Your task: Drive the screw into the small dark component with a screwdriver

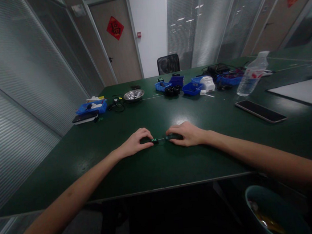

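My left hand (136, 142) rests low over the table and pinches a small black-and-green part (155, 141) between thumb and fingers. My right hand (186, 134) is closed around the dark handle of a screwdriver (161, 139), which lies almost level. Its thin metal shaft points left, and the tip reaches the part or stops right beside it; contact is too small to tell. Most of the handle is hidden by my right fingers.
On the green table (139, 176), a phone (260, 110) and a plastic bottle (253, 74) lie to the right. Farther back are a metal bowl (134, 95), a blue tray (193, 88) among several others, and a left-hand blue basket (91, 107). A bin (250, 192) stands below the edge.
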The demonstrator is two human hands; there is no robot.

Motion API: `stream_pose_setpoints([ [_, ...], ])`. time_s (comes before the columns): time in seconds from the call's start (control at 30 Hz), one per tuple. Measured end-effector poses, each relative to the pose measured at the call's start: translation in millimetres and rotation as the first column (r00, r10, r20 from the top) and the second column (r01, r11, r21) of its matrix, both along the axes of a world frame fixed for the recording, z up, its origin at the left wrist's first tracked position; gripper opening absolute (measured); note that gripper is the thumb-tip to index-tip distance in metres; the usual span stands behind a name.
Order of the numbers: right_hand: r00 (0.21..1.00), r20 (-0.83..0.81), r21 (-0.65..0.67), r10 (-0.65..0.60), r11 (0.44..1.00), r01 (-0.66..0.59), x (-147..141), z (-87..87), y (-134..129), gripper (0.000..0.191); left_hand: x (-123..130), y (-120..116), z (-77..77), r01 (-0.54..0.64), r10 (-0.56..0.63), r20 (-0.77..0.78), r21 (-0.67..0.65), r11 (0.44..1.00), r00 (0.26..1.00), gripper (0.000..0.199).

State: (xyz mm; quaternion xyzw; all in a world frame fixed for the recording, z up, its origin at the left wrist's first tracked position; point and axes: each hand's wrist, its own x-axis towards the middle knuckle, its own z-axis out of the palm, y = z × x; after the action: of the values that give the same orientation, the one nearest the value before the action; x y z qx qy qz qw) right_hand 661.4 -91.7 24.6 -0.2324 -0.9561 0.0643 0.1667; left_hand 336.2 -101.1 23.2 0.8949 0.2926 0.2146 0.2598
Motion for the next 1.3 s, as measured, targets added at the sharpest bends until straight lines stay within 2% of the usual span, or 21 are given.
stream_pose_setpoints([
  [0.7, 1.000, 0.013, 0.022, 0.019, 1.000, -0.019, -1, -1.0, 0, 0.035, -1, 1, -1.1, -0.003, 0.004, -0.016, 0.020, 1.000, 1.000, 0.024],
  [1.3, 0.998, 0.057, 0.071, 0.000, 0.998, -0.004, -10, 3.5, -11, 0.037, 0, -1, 3.2, -0.006, 0.006, -0.027, -0.006, 1.000, 1.000, 0.026],
])
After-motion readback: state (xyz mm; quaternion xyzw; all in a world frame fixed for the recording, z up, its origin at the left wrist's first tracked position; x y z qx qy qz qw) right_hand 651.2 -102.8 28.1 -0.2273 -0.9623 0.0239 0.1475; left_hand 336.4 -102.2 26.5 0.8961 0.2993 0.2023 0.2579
